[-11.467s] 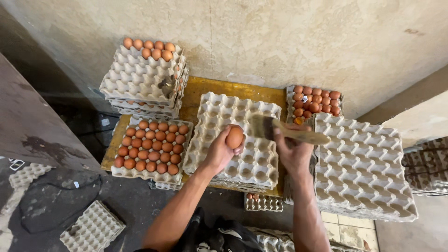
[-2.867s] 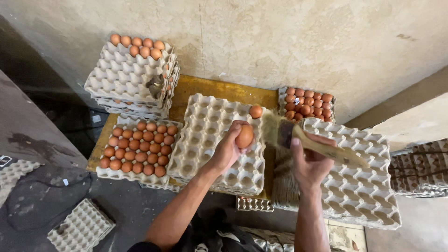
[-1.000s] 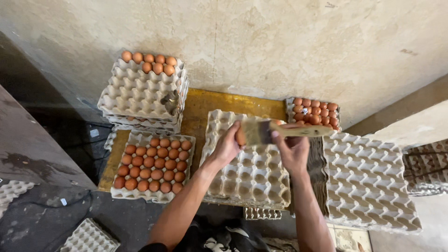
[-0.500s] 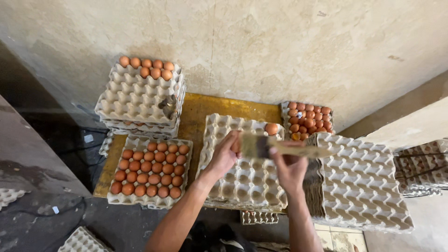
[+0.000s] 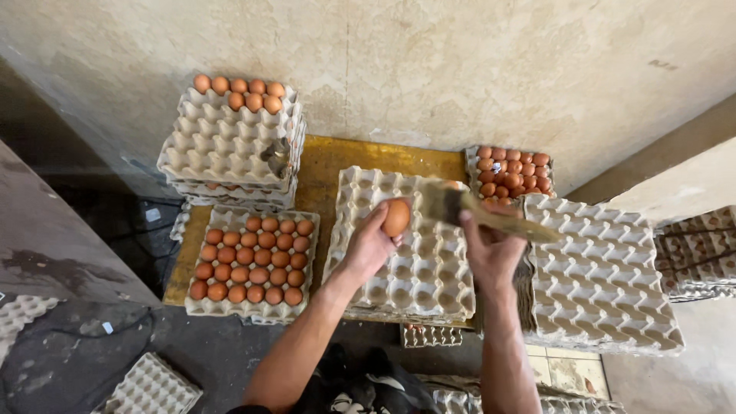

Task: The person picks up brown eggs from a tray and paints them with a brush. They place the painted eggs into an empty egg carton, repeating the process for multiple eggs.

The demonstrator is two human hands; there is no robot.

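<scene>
One brown egg (image 5: 396, 217) sits in the fingertips of the left hand (image 5: 369, 247), pinched round its sides and lifted a little above the far part of the empty grey pulp egg tray (image 5: 414, 261) in the middle of the yellow wooden board (image 5: 330, 165). The right hand (image 5: 491, 249) is wrapped round the wooden handle of a flat paintbrush (image 5: 479, 212), with the bristle end just beside the egg's right side; whether the bristles touch the shell cannot be told.

By its nature the egg should be light, rigid and smooth, with a thin shell that cracks under a hard squeeze or a knock, so a soft hold around the widest part, as the fingers have it now, seems the safest place to take it. The brush looks stiff in the handle and soft at the tip.

Left of the middle tray, at the board's near left corner, lies a grey tray filled with brown eggs (image 5: 252, 261). Behind it, at the far left corner, stands a stack of grey trays topped by a few eggs along its far edge (image 5: 230, 138). At the far right corner is a smaller tray of eggs (image 5: 512, 170), and a tall stack of empty grey trays (image 5: 606, 284) stands off the board's right edge.
</scene>
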